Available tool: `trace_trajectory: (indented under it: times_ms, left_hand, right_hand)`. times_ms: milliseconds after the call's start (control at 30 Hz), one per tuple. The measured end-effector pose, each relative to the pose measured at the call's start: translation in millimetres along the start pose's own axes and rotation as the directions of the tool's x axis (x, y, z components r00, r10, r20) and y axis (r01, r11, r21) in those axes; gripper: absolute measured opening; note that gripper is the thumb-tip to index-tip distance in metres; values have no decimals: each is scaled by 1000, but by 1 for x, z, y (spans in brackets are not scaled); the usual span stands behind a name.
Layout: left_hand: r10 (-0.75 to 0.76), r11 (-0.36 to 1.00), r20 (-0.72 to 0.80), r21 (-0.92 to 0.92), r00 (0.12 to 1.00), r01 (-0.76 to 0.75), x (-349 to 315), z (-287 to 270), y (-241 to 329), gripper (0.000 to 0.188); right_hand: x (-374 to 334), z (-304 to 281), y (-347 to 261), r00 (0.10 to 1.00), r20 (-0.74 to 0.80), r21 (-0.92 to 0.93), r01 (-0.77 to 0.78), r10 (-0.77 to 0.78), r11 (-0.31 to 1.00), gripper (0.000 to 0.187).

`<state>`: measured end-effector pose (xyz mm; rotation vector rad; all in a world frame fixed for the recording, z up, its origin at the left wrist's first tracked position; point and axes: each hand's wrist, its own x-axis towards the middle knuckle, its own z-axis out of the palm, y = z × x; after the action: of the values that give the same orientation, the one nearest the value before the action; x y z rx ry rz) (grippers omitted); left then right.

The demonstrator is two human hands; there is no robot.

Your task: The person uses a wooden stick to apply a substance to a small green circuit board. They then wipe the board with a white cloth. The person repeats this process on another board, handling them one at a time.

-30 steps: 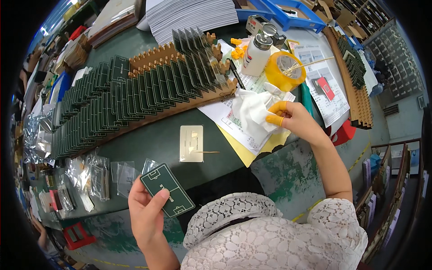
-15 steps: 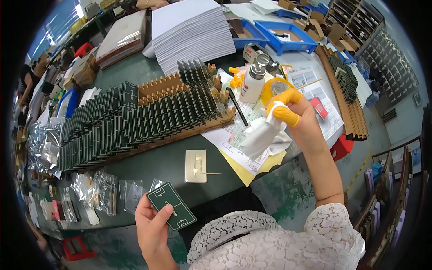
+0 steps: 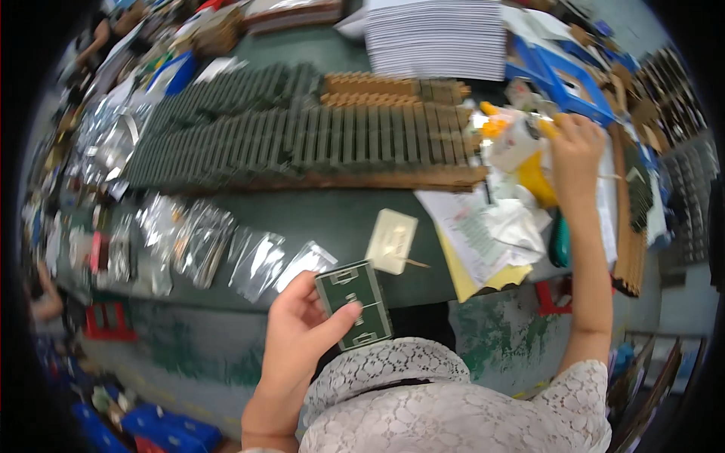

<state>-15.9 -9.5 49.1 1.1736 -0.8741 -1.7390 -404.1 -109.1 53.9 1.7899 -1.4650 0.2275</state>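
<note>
My left hand [image 3: 308,321] pinches a dark green card [image 3: 366,313] printed with white lines like a playing field, its thumb across the face. My right hand [image 3: 577,147], with a yellow finger cot, is at the top of a white bottle [image 3: 515,145]. Blur hides whether its fingers grip the bottle or only touch it. A yellow ring-shaped roll [image 3: 536,181] is beside the bottle. Below it, a crumpled white cloth [image 3: 516,231] lies on papers [image 3: 461,226]. A cream card [image 3: 392,240] with a thin wooden stick [image 3: 415,263] lies on the table beyond the green card.
A long wooden rack [image 3: 377,180] holds rows of green cards [image 3: 226,143] across the table. Clear plastic bags [image 3: 257,260] lie at front left. A paper stack [image 3: 436,41] and blue trays [image 3: 570,79] stand at the back. Another slotted rack [image 3: 630,249] is at right.
My right hand has let go of the white cloth, which now lies on the papers, and has moved to the bottle's top. My left hand still holds the green card. The view has turned.
</note>
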Motion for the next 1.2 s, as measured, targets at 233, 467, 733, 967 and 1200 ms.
trace_trajectory:
  times_ms: [233,467,733,967,1200]
  left_hand:
    - [-20,999,68,-45,997,23,-2,-5,-1,22]
    - [-53,996,156,-67,986,64,4,4,0,22]
    - [51,997,117,-58,992,-44,0,17,0,23]
    - [61,997,117,-58,991,-55,-3,18,-1,23]
    - [91,993,118,-79,989,-82,-3,16,-3,23]
  right_hand:
    - [4,-14,-4,999,41,-5,-26,26,1000,29]
    - [-8,-84,-64,976,-208,320,132,-67,938,32]
    - [-24,-122,-112,893,-318,397,430,-318,811,34]
    - [-24,-119,-122,871,-340,430,479,-354,765,33]
    - [-15,-114,-137,865,-428,474,461,-262,750,15]
